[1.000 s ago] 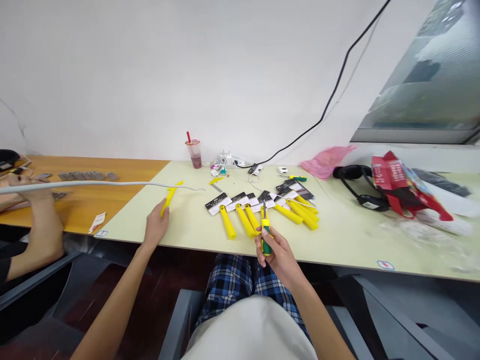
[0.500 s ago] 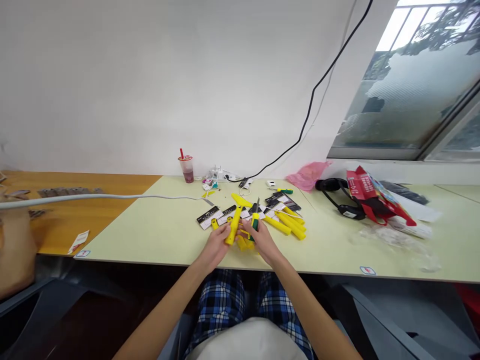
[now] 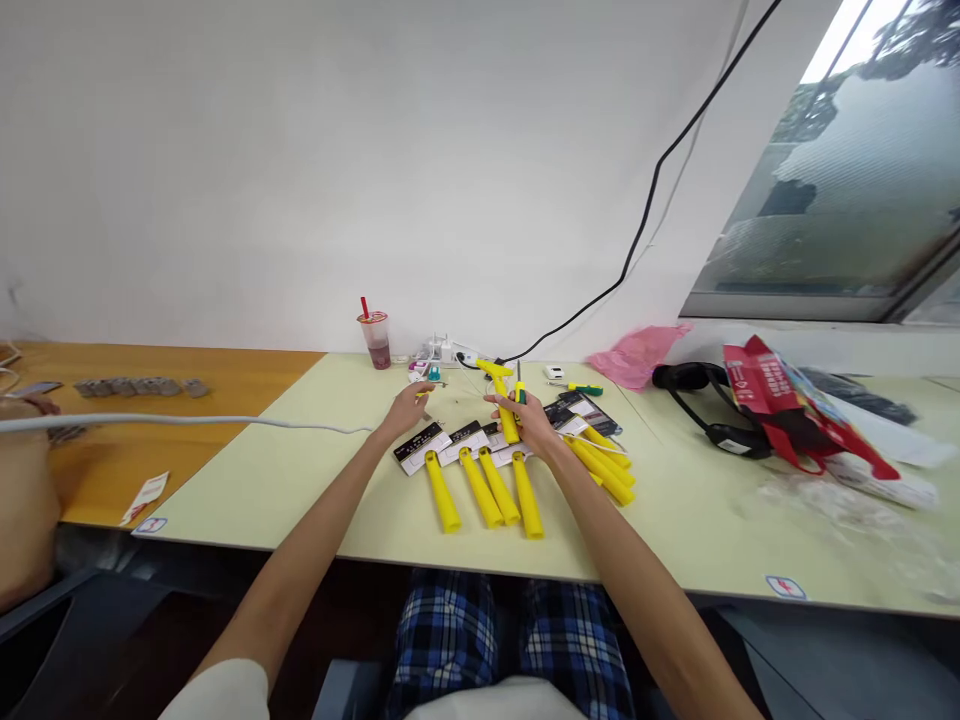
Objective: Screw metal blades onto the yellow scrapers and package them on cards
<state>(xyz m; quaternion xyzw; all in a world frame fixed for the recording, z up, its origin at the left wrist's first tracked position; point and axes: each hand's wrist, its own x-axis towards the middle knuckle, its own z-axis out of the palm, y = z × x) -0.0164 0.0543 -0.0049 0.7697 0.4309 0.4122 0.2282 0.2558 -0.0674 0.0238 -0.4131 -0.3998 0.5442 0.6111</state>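
My right hand (image 3: 534, 420) is closed around a yellow T-shaped plastic handle (image 3: 504, 405) and a green-and-yellow screwdriver (image 3: 520, 392), whose shaft points up. Further left and back, my left hand (image 3: 409, 408) reaches out with its fingers pinched on a small yellow piece (image 3: 421, 394), partly hidden by them. Small loose parts (image 3: 433, 374) lie just beyond it. Below my hands several yellow handles (image 3: 480, 488) lie in a row over black-and-white cards (image 3: 421, 448). More yellow handles (image 3: 604, 470) are heaped by my right forearm.
A second screwdriver (image 3: 583, 388) lies behind the cards. A drink cup (image 3: 376, 340) and plugs (image 3: 442, 348) stand near the wall. Headphones (image 3: 720, 420), a red bag (image 3: 795, 400) and clear plastic (image 3: 832, 510) occupy the right. A grey cable (image 3: 187, 418) crosses at left, near another person's arm (image 3: 26, 500).
My left hand has let go of the yellow handle and moved back left to the small parts. My right hand now holds that handle together with the screwdriver.
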